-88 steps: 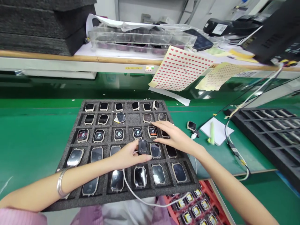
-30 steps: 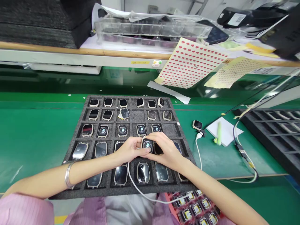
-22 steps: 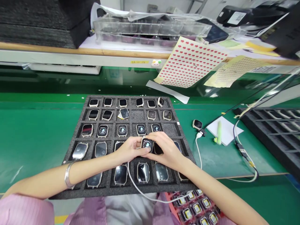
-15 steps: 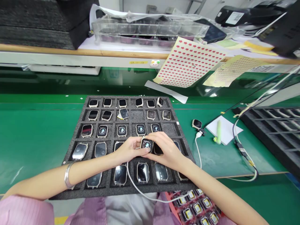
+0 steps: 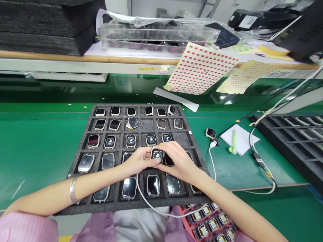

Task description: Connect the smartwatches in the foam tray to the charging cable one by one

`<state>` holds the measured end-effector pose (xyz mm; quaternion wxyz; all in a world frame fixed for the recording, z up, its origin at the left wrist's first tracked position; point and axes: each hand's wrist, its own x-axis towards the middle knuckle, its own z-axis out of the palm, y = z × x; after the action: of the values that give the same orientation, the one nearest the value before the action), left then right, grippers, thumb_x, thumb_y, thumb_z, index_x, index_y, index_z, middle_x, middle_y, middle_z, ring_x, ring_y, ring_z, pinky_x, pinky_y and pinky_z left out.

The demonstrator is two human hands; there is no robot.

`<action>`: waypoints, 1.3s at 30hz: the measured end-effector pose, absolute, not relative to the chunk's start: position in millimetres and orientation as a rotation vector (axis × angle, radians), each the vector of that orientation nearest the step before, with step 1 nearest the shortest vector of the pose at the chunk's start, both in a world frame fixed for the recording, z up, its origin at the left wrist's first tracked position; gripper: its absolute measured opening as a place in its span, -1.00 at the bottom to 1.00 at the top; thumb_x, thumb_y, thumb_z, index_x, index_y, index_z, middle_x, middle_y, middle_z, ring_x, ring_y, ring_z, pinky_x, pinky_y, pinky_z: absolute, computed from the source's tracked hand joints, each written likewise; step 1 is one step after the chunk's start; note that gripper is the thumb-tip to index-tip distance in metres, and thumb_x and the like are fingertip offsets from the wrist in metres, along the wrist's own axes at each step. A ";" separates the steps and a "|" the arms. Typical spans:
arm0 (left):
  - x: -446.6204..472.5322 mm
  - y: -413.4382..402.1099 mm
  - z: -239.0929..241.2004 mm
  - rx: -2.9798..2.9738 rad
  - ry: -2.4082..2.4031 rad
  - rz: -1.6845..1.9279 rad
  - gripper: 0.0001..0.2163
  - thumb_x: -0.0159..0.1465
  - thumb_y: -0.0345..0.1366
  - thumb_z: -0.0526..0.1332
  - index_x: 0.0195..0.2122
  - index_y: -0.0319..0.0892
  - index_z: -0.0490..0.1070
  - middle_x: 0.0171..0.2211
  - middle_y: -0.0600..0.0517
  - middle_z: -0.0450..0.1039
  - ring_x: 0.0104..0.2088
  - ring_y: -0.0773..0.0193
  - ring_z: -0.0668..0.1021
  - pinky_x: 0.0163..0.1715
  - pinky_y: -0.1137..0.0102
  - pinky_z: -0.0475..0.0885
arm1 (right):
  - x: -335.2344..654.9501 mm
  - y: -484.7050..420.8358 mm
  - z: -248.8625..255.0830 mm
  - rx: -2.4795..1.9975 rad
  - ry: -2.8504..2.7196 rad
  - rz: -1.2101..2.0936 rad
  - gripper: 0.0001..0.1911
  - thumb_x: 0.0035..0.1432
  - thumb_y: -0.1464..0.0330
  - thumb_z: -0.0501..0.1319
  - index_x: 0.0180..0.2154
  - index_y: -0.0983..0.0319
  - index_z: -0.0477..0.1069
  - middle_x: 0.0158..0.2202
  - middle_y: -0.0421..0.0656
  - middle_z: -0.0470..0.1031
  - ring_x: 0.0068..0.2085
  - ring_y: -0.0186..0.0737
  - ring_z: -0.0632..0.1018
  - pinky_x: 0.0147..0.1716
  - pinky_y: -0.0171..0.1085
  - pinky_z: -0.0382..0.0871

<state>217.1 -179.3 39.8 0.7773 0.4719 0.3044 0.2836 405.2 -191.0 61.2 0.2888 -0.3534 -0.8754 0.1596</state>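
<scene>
Both my hands meet over the middle of a dark foam tray [image 5: 83, 139] that holds several smartwatch bodies in square pockets. My left hand [image 5: 137, 163] and my right hand [image 5: 178, 161] pinch one lit smartwatch [image 5: 157, 154] between their fingertips, just above the tray. A white cable [image 5: 151, 203] runs from under my left hand down toward my lap. The pocket at the right end of the third row [image 5: 183, 137] holds no watch.
A lone watch [image 5: 210, 133] with a white plug lies on the green mat right of the tray, beside a white pad with a green pen [image 5: 234, 141]. A second dark tray [image 5: 292, 141] stands far right. A red tray of small parts [image 5: 214, 223] sits by my lap. Sticker sheets [image 5: 202, 69] hang from the shelf.
About three seconds ago my right hand reached over the tray's right pockets while my left held a dark watch. Now both hands grip one lit watch; over the last second they hardly moved.
</scene>
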 end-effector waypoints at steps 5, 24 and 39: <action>218.5 -183.1 39.5 1.232 0.691 0.623 -0.63 0.13 -0.13 0.34 -0.13 -0.24 0.37 -0.23 -0.01 0.42 -0.24 0.23 0.45 -0.26 0.41 0.34 | 415.1 -187.4 73.2 -0.959 -2.279 0.567 -0.65 0.19 0.26 0.26 -0.01 0.18 0.29 -0.06 -0.04 0.41 -0.01 0.00 0.42 -0.04 -0.01 0.35; 219.4 -184.8 36.4 1.188 0.687 0.556 -0.62 0.17 -0.12 0.31 -0.08 -0.22 0.33 -0.17 -0.04 0.43 -0.10 0.16 0.46 -0.01 0.24 0.33 | 506.2 -149.0 72.4 -1.376 -2.446 0.419 -0.59 0.29 0.19 0.12 0.08 0.26 0.29 -0.01 0.06 0.31 0.00 0.09 0.39 0.00 0.04 0.30; 214.6 -188.8 49.5 1.230 0.638 0.434 -0.67 0.16 -0.26 0.30 -0.10 -0.24 0.29 -0.14 -0.07 0.43 -0.53 0.46 0.38 -0.61 0.53 0.27 | 484.4 -200.8 98.3 -1.480 -2.788 0.392 -0.66 0.12 0.42 0.30 -0.05 0.30 0.34 -0.04 0.03 0.28 -0.13 0.06 0.44 -0.18 -0.02 0.40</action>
<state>214.6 -188.8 49.5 0.7477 0.5625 0.2919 0.1985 484.4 -200.8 98.3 -0.0195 -0.4652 -0.8764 0.1233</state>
